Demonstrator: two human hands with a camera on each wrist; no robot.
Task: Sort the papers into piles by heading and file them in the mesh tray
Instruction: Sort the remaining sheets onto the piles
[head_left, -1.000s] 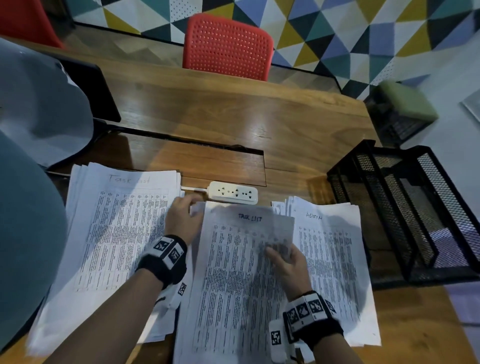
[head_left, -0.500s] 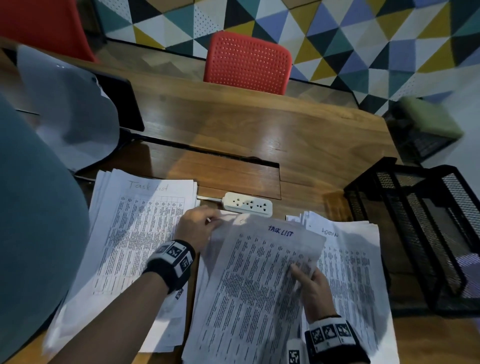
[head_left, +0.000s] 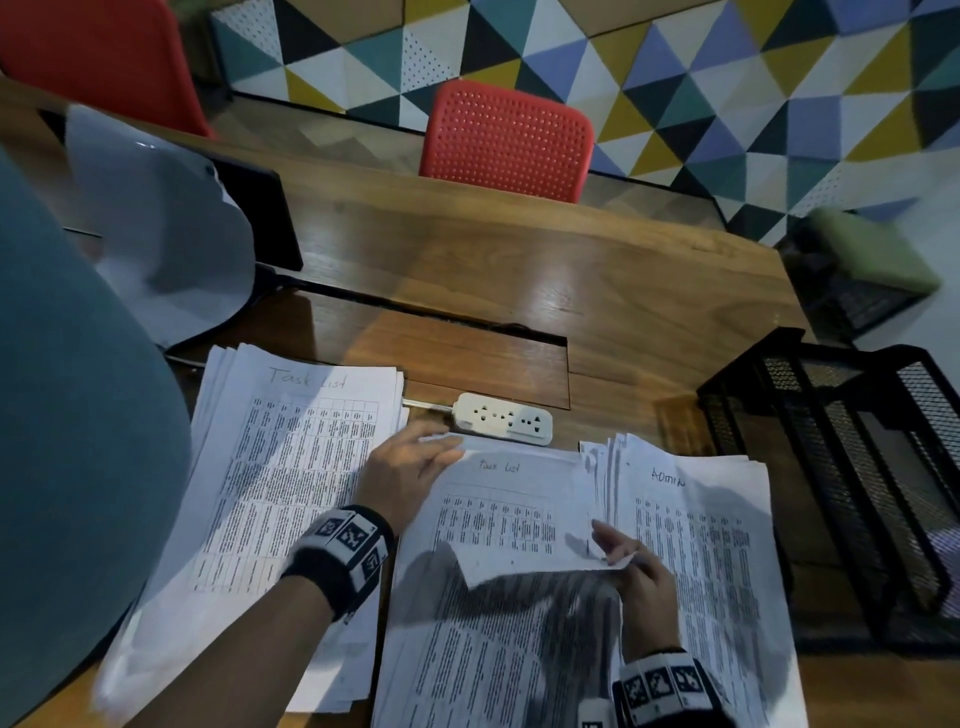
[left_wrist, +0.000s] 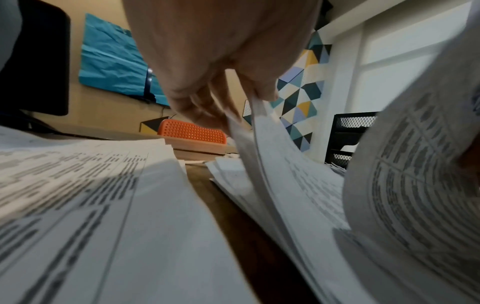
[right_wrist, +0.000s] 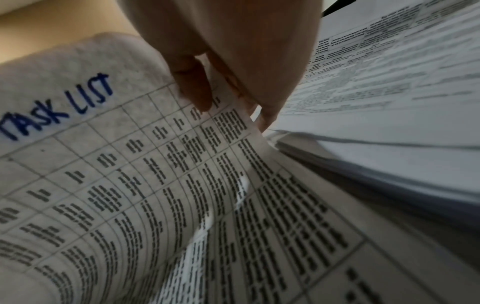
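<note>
My right hand (head_left: 641, 582) has the top sheet (right_wrist: 155, 185) of the middle pile (head_left: 498, 649) pinched at its right edge, thumb on the printed face and fingers (right_wrist: 267, 115) behind it, and the sheet is curled back toward me so its upper part bends over. It carries "TASK LIST" in blue ink. With it folded back, the page below shows a fainter "Task List" heading at the top.

My left hand (head_left: 410, 467) lies at the far left corner of that same pile, its fingers (left_wrist: 205, 111) curled on the raised edges of a few sheets there, holding them up off the stack.

Three piles lie side by side along the near edge of the table (head_left: 519, 291). The left pile (head_left: 280, 467) is headed "Task List" and sits just beside my left wrist. The right pile (head_left: 696, 545) is headed "Admin" and touches the middle one; its sheets are fanned unevenly at the far edge.

The black mesh tray (head_left: 852, 467) stands at the right edge of the table, just beside the Admin pile. I cannot tell what lies in it.

A white power strip (head_left: 501, 418) lies just past the middle pile, near my left fingertips. A red chair (head_left: 506, 140) stands at the far side of the table.
</note>
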